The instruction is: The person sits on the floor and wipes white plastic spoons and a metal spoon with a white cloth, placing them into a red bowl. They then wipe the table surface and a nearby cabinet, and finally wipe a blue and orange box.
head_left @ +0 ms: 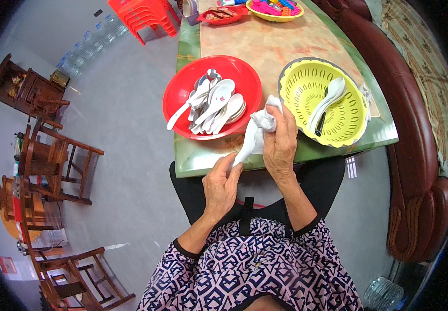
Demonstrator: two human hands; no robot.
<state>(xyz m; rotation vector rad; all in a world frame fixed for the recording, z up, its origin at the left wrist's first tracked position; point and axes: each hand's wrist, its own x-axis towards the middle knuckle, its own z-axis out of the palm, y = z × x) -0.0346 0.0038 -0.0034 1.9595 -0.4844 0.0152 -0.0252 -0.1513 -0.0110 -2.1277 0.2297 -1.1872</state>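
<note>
Over the table's near edge, my left hand (220, 185) is closed on the handle of a white soup spoon (243, 154). My right hand (282, 142) is closed on a white cloth (264, 120), which is wrapped around the spoon's bowl end and partly hides it. To the left, a red basin (173, 85) holds a heap of white spoons (218, 98) and some metal ones. On the right stands a yellow slotted colander (302, 93) inside a grey bowl. Several white spoons (323, 108) lie in it, with a black handle (321, 124) beside them.
At the far end of the green-edged table (193, 165) are a red dish (223, 19) and a yellow bowl (255, 16) of colourful blocks. A brown leather sofa (410, 155) runs along the right. Wooden chairs (60, 166), red stools (143, 15) and bottles (91, 44) stand left.
</note>
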